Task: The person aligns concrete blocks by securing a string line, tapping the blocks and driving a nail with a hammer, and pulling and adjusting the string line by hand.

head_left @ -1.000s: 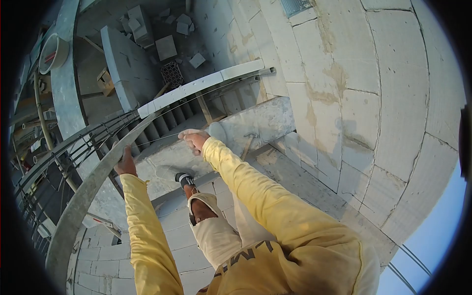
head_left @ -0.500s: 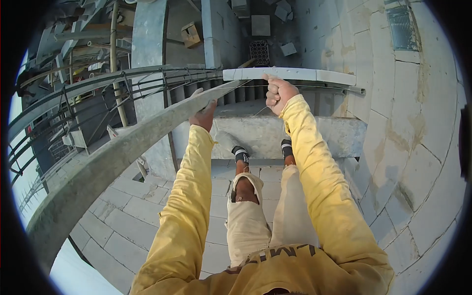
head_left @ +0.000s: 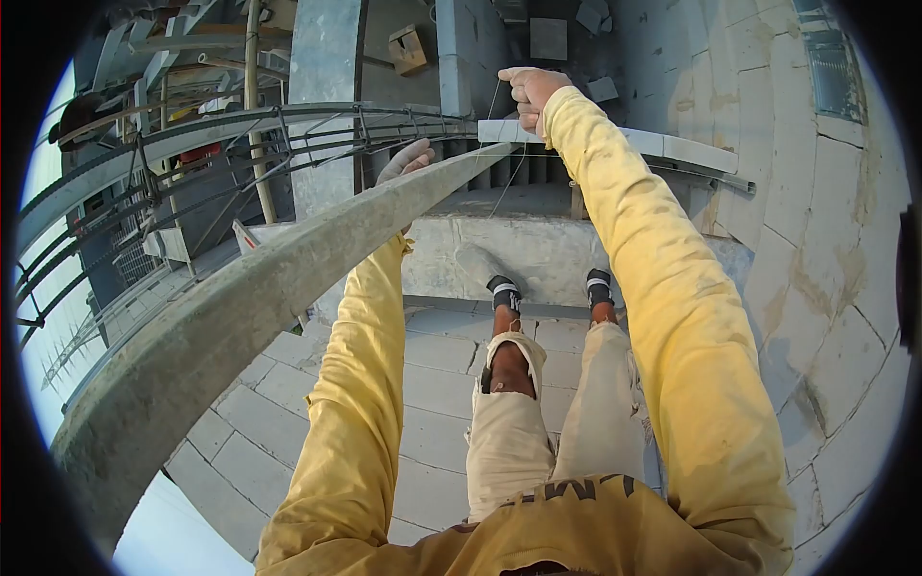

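My left hand [head_left: 407,163] is at a long grey beam [head_left: 288,259], its wrist coming from below and its fingers showing past the far side. The beam hides the palm. Further out and to the right, my right hand [head_left: 534,94] is closed in a pinch on a thin string [head_left: 496,98], index finger and thumb pointing left. Another length of thin line [head_left: 509,182] hangs below that hand toward the ledge. Beneath the right hand lies a narrow white block strip [head_left: 645,142], partly covered by the wrist and sleeve.
My feet stand on a concrete ledge [head_left: 437,264] above stairs. Curved steel rebar [head_left: 144,158] runs along the left, beside a wooden pole [head_left: 254,125]. A block wall [head_left: 768,182] rises on the right. A cardboard box [head_left: 408,50] lies far below.
My right hand has moved outward and up, past the white block strip. The left hand's fingers now reach further over the beam's far side. The view has shifted slightly.
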`<action>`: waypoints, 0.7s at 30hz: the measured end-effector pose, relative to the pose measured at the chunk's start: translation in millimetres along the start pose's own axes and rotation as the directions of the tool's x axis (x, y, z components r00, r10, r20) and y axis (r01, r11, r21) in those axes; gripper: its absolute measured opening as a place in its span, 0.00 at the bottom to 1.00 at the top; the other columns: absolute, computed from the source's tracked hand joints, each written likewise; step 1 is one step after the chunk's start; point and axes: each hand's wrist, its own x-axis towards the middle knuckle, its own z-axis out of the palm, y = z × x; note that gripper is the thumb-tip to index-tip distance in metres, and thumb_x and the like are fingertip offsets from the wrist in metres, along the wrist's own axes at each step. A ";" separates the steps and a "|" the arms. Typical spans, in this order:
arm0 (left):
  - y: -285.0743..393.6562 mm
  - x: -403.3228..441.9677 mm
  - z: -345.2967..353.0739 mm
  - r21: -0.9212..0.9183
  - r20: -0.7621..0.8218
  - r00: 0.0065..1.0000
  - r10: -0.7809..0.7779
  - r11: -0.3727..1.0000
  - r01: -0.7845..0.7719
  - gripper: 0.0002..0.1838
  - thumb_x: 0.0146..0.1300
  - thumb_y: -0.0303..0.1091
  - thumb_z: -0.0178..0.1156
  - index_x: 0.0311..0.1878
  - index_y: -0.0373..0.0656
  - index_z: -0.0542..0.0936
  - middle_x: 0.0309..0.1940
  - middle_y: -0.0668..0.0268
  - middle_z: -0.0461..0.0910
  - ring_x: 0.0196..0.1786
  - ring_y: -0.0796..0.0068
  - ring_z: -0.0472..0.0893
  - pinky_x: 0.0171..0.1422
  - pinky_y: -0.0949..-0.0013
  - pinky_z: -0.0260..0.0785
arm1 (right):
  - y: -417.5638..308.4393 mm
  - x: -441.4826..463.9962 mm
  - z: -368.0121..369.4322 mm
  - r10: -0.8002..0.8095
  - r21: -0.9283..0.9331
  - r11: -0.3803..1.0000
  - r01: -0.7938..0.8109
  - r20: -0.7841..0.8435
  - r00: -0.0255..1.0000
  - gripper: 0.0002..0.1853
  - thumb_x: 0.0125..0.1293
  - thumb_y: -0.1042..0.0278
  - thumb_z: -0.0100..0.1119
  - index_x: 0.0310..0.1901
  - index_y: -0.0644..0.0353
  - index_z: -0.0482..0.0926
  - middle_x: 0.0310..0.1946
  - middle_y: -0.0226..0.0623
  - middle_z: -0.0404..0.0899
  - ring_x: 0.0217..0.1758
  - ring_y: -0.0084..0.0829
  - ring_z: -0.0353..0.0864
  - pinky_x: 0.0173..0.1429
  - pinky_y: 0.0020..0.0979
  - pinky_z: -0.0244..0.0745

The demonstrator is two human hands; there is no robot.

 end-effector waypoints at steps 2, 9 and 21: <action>30.0 -4.8 27.5 0.157 0.032 0.998 0.049 0.986 -0.054 0.34 0.67 0.49 0.63 0.69 0.37 0.68 0.59 0.55 0.77 0.62 0.64 0.75 0.64 0.60 0.71 | -0.6 3.5 14.4 -0.014 -0.075 0.997 0.015 0.016 1.000 0.18 0.71 0.72 0.47 0.60 0.60 0.77 0.15 0.18 0.60 0.13 0.15 0.48 0.18 0.23 0.48; 52.7 38.4 43.6 0.370 0.242 0.966 -0.090 0.929 -0.006 0.28 0.68 0.49 0.63 0.63 0.40 0.74 0.59 0.57 0.79 0.64 0.64 0.76 0.67 0.60 0.69 | 4.9 39.6 53.1 -0.079 -0.486 0.855 0.182 0.226 0.971 0.19 0.73 0.68 0.46 0.62 0.58 0.76 0.20 0.19 0.66 0.15 0.16 0.52 0.18 0.23 0.49; -1.7 38.6 4.3 -0.262 -0.036 0.990 -0.133 0.958 0.119 0.09 0.71 0.41 0.60 0.44 0.46 0.79 0.38 0.69 0.83 0.40 0.76 0.82 0.46 0.69 0.76 | 31.4 -22.1 34.3 0.041 -0.148 0.989 0.007 0.320 0.946 0.17 0.69 0.68 0.54 0.56 0.67 0.78 0.19 0.20 0.63 0.17 0.15 0.56 0.23 0.22 0.56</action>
